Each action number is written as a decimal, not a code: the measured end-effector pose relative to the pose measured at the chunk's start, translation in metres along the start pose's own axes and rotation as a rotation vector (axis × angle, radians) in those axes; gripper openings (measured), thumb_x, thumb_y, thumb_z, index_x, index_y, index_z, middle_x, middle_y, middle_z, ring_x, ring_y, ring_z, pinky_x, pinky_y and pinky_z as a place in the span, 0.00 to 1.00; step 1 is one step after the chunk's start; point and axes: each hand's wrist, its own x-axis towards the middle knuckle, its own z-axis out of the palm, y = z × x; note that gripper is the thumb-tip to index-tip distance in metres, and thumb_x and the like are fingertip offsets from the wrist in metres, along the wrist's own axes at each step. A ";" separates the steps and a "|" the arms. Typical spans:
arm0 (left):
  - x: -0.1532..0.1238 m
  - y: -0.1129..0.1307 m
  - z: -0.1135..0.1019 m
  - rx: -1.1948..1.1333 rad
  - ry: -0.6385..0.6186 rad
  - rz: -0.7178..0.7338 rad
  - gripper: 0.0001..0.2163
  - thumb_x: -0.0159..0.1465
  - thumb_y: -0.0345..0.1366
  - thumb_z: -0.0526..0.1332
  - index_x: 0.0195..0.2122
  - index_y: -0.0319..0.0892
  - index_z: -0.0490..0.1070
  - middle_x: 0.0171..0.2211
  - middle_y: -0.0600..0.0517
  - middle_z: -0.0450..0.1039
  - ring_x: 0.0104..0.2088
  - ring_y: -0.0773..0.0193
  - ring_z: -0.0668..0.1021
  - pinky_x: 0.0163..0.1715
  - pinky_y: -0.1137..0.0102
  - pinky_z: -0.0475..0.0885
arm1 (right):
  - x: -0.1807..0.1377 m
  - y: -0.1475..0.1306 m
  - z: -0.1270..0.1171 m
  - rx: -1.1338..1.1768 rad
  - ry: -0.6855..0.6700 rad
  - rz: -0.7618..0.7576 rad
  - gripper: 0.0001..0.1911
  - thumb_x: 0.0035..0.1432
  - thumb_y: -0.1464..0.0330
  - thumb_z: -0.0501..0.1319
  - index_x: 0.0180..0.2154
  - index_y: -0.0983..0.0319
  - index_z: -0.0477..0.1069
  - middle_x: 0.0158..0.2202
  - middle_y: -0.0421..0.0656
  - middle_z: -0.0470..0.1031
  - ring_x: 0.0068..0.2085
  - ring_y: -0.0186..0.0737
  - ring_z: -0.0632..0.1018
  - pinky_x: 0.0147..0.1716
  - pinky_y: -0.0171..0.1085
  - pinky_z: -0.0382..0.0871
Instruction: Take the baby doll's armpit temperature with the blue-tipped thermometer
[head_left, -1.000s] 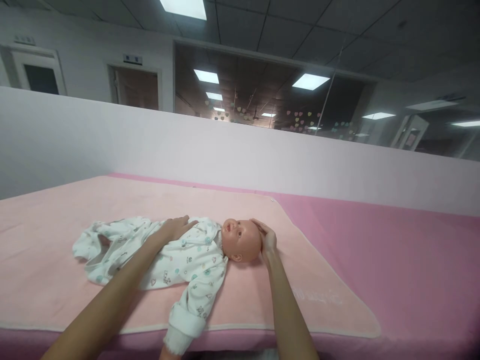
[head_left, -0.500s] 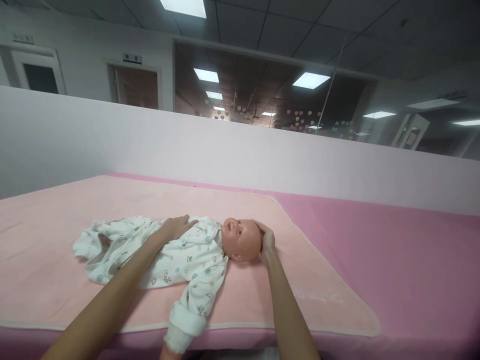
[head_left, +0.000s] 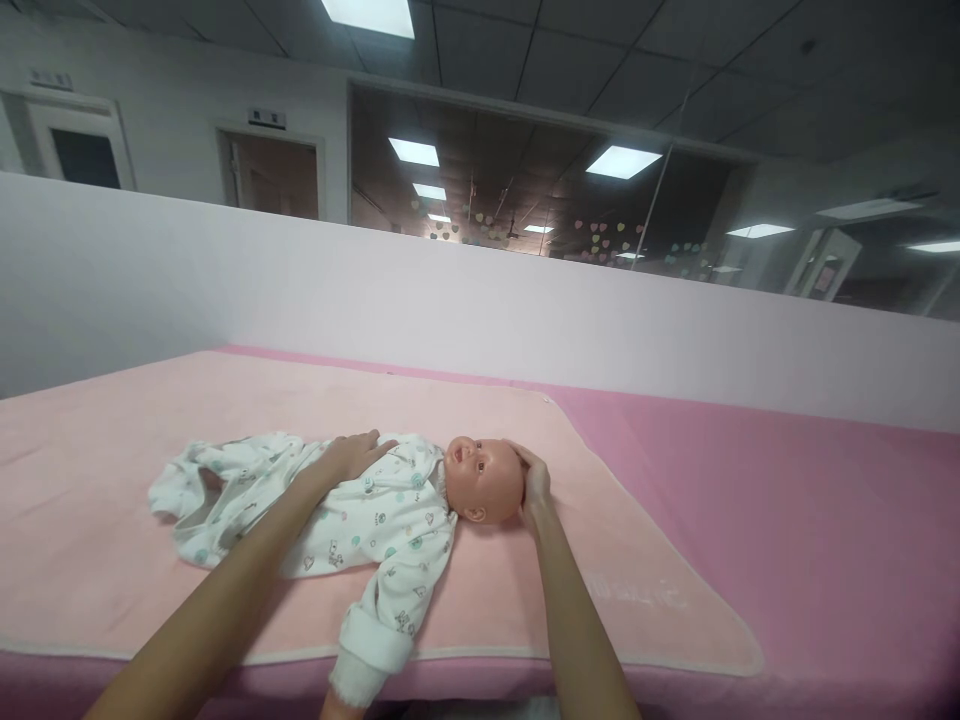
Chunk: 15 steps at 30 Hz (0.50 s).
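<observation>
A baby doll [head_left: 485, 484] lies on its back on a peach-coloured mat [head_left: 480, 610], its head toward the right. It wears a white sleepsuit [head_left: 375, 525] with small printed figures and green dots. My left hand [head_left: 352, 457] rests on the doll's torso, palm down, with the fingers laid over the cloth. Cupped round the crown of the doll's head is my right hand [head_left: 535, 480], its fingers curved over the far side. The doll's near arm [head_left: 382, 625] reaches over the front edge, and its sleeve cuff is folded back.
Under the mat is a pink surface [head_left: 825, 520], showing at the right and along the front edge. A white low wall [head_left: 480, 310] runs behind it. Beyond stand a window [head_left: 525, 180] with heart stickers and a doorway [head_left: 276, 175].
</observation>
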 end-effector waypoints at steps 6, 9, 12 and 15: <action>0.000 -0.001 0.001 0.005 -0.002 -0.001 0.27 0.58 0.58 0.37 0.35 0.42 0.65 0.37 0.43 0.75 0.37 0.49 0.75 0.37 0.61 0.63 | -0.015 -0.003 0.010 -0.001 -0.171 0.099 0.10 0.44 0.65 0.60 0.26 0.64 0.76 0.29 0.44 0.79 0.32 0.43 0.78 0.31 0.36 0.72; 0.001 -0.001 0.001 0.011 -0.001 -0.004 0.27 0.58 0.58 0.37 0.35 0.43 0.65 0.37 0.43 0.75 0.37 0.49 0.75 0.38 0.61 0.63 | -0.015 -0.009 0.008 0.010 -0.149 0.097 0.09 0.43 0.65 0.61 0.25 0.63 0.76 0.29 0.43 0.79 0.32 0.43 0.78 0.32 0.35 0.72; 0.001 0.000 0.001 0.013 -0.002 -0.011 0.26 0.58 0.58 0.38 0.35 0.43 0.65 0.38 0.43 0.75 0.38 0.49 0.75 0.38 0.61 0.63 | -0.014 -0.012 0.008 0.039 -0.120 0.091 0.08 0.43 0.66 0.61 0.24 0.63 0.76 0.29 0.43 0.79 0.33 0.43 0.78 0.34 0.35 0.72; 0.000 0.000 0.000 0.001 0.005 -0.014 0.27 0.58 0.58 0.38 0.34 0.43 0.65 0.37 0.43 0.75 0.38 0.49 0.75 0.38 0.62 0.63 | -0.017 -0.011 0.011 0.024 -0.130 0.099 0.08 0.43 0.66 0.61 0.25 0.63 0.76 0.29 0.43 0.79 0.33 0.44 0.78 0.34 0.36 0.72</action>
